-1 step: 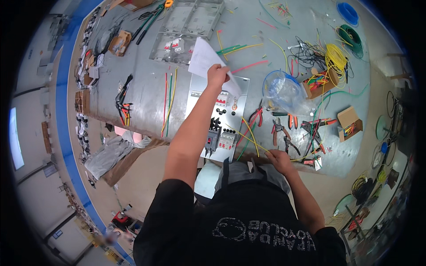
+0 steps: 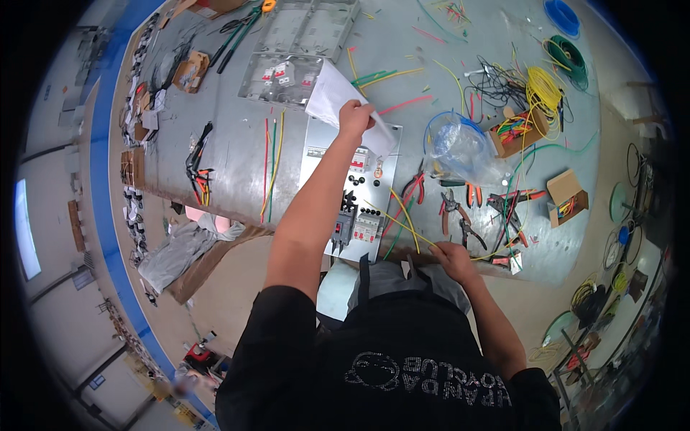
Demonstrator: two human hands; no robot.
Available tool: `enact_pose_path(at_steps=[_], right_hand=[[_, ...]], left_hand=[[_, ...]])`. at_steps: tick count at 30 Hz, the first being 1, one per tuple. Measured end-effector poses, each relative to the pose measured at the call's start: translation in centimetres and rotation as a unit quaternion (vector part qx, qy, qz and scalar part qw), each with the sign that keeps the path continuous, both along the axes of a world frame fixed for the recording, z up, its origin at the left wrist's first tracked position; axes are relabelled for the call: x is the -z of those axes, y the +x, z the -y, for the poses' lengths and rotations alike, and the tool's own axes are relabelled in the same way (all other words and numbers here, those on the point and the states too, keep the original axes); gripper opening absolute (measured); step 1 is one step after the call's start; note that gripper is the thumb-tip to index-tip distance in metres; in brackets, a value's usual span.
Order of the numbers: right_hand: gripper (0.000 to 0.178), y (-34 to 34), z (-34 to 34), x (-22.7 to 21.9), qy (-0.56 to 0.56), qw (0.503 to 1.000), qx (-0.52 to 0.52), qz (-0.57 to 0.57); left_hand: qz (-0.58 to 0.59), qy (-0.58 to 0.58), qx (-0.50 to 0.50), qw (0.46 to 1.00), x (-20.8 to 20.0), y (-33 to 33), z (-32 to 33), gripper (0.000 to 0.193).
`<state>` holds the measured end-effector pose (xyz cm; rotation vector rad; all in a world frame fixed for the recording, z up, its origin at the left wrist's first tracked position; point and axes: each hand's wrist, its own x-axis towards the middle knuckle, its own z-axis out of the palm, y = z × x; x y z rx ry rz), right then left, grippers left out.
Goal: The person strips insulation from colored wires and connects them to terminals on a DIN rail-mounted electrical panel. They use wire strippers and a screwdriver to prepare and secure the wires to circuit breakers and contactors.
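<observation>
My left hand [image 2: 356, 118] pinches a white paper sheet [image 2: 329, 92], which is bent and held over the far end of a metal mounting plate [image 2: 313, 141]. My right hand [image 2: 454, 260] is closed on a thin yellow wire [image 2: 404, 228], whose free end reaches over the plate. On that plate sit a dark moulded breaker [image 2: 340, 228], a white breaker with red switches [image 2: 366, 228] beside it, another small breaker [image 2: 357, 161] farther up, and several black round parts. The sheet covers part of the plate's far end.
Red-handled pliers [image 2: 413, 187], cutters [image 2: 451, 210] and a wire stripper [image 2: 503, 208] lie right of the plate. Cut wires [image 2: 274, 169] and another plier [image 2: 198, 169] are on the left. A clear plastic enclosure [image 2: 284, 75], a bagged blue coil [image 2: 460, 147] and cardboard boxes [image 2: 568, 192] stand farther off.
The paper's lower corner and my left hand have shifted slightly to the right. My right hand stays in place with the yellow wire.
</observation>
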<state>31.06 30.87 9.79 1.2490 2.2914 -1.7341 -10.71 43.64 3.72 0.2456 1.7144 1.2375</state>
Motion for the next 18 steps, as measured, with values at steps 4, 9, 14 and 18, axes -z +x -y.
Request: enact_pose_path(at_steps=[4,9,14,18], right_hand=[[0.024,0.8,0.1,1.5,-0.014,1.0,0.02,0.011],[0.026,0.4,0.8,3.7,-0.032,0.999,0.037,0.004],[0.026,-2.2,1.0,6.5,-0.053,0.996,0.057,-0.036],[0.026,-5.0,1.0,7.9,-0.046,0.997,0.046,-0.046]], left_hand=[[0.005,-0.07,0.143,0.987,3.0,3.2,-4.1,0.073],[-0.112,-0.144,0.344,0.921,8.4,2.7,-3.0,0.081],[-0.062,-0.111,0.235,0.964,7.0,-1.2,-1.1,0.071],[-0.032,-0.123,0.16,0.979,5.4,-4.1,2.9,0.055]])
